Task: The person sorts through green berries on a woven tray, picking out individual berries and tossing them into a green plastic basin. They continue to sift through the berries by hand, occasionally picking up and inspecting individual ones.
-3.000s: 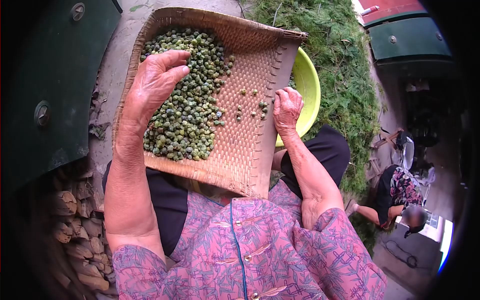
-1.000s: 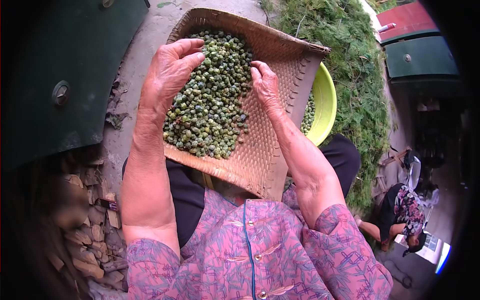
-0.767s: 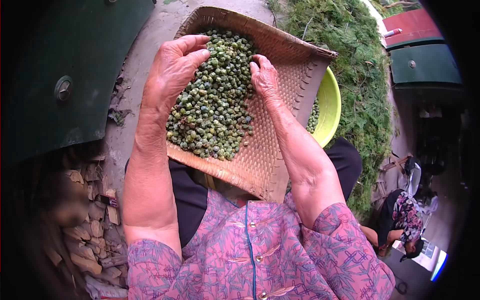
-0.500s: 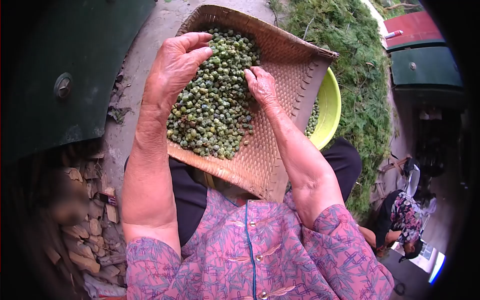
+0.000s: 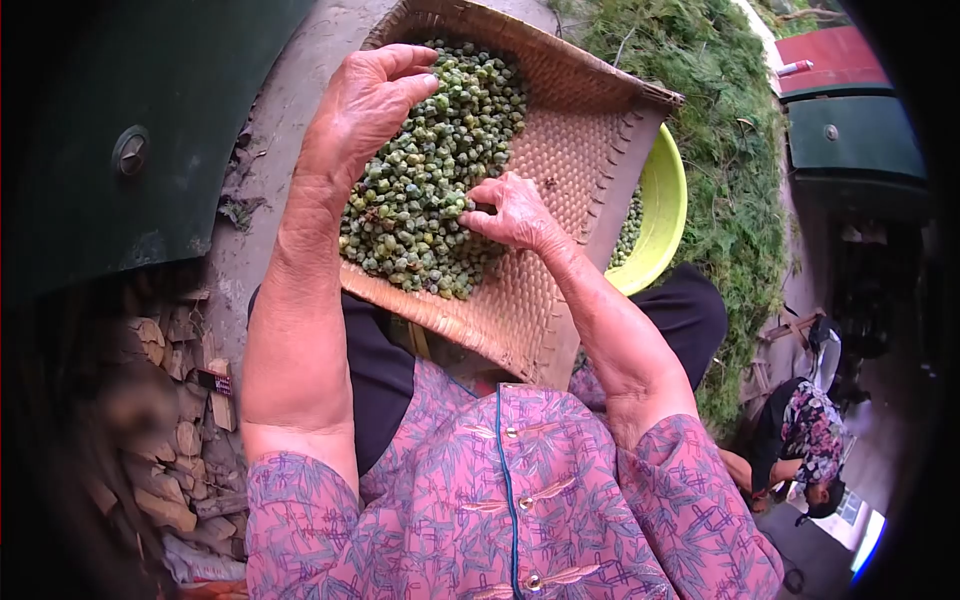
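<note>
Against half a second ago: right hand [image 5: 515,212] shifted nearer along the right flank of the heap of small round pieces [image 5: 430,170], now at its near right part, with thumb and forefinger lower. Left hand [image 5: 365,105] in much the same curved pose, over the far left edge of the heap. Against three seconds ago: then a scatter of loose pieces on the weave by the right edge, with the right hand beside them; now bare weave there, save one dark speck [image 5: 548,183] beyond the right hand.

Grip of the left hand: spread, thumb below the fingers with a clear gap. Grip of the right hand: thumb and forefinger parted, tips at the pieces, dark gap between.

Heap in the left part of the woven tray [image 5: 570,140], from the far wall almost to the near rim. Mostly dull green, some yellowish, some darker and bluish; roundish, matte, closely packed; a brownish patch at left. Tray tan to reddish, raised wall at far side, stitched flat strip [image 5: 612,200] at right, near corner above the lap.

To the right, partly under the strip: yellow-green bowl [image 5: 668,210], similar green pieces [image 5: 628,232] inside. Farther right, feathery green foliage [image 5: 725,190].
</note>
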`<state>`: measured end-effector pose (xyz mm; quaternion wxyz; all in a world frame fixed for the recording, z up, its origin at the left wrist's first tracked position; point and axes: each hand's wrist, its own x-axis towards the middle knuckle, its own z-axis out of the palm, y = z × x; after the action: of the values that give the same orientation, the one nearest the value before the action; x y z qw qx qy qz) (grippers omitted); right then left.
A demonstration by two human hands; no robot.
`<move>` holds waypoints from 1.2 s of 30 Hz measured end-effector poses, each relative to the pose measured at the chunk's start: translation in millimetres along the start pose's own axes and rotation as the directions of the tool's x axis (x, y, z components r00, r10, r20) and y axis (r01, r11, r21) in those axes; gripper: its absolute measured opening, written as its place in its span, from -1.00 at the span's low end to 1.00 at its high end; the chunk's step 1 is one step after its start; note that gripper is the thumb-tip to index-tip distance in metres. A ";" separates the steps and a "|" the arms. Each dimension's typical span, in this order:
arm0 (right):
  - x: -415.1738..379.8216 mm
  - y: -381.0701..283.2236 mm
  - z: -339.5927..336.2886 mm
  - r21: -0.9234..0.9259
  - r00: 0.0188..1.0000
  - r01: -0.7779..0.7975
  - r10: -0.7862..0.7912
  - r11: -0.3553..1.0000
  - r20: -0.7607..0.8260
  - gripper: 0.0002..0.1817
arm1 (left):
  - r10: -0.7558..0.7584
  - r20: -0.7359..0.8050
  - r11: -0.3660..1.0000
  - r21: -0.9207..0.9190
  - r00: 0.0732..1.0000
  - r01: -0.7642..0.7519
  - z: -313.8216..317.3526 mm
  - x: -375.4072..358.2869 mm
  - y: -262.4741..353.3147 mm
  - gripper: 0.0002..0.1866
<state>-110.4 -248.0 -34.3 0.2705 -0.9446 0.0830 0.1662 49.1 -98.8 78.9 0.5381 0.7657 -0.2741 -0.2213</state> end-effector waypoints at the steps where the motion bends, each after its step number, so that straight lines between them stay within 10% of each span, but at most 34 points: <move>1: -6.9 -1.3 2.3 -0.057 0.997 0.074 -0.074 0.996 -0.004 -0.56 | -0.006 0.000 1.000 0.001 1.000 0.006 0.2 0.6 -0.3 -0.62; 8: -58.4 -7.9 11.7 -0.153 0.936 0.348 -0.351 0.925 0.002 -0.72 | -0.001 -0.004 1.000 0.003 1.000 0.001 -1.1 -1.8 -3.4 -0.62; 12: -73.4 -7.0 -0.3 -0.293 0.992 0.114 -0.096 0.949 0.076 -0.76 | 0.017 -0.001 0.999 -0.033 1.000 -0.017 -1.1 -2.2 -6.4 -0.62; 16: -56.2 8.5 2.2 -0.270 0.956 0.012 -0.090 0.963 -0.281 -0.64 | 0.031 0.011 0.999 -0.041 0.999 -0.031 -0.9 0.1 -8.3 -0.62; 18: -27.6 18.4 6.7 0.101 0.826 0.051 0.015 0.994 -0.564 -0.66 | 0.012 0.009 1.000 -0.003 1.000 -0.012 -0.9 -1.3 -4.9 -0.62; 21: 16.9 40.3 4.4 0.129 0.716 0.064 0.044 0.990 -0.697 -0.62 | 0.025 0.016 1.000 -0.019 1.000 -0.025 -1.7 -2.0 -6.7 -0.62; 28: 45.1 36.6 0.0 0.534 0.805 -0.087 0.375 0.841 -0.460 -0.56 | 0.009 -0.019 1.000 -0.016 1.000 -0.009 -3.9 0.2 -6.6 -0.62; 36: 0.8 14.7 11.3 0.080 0.710 0.151 -0.052 0.985 -0.702 -0.71 | 0.038 -0.011 0.995 -0.094 0.999 -0.039 -6.8 1.0 -10.2 -0.63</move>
<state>-116.4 -254.2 -50.7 0.2896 -0.9207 0.1375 -0.2227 56.0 -91.9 71.4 0.5793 0.7349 -0.2756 -0.2199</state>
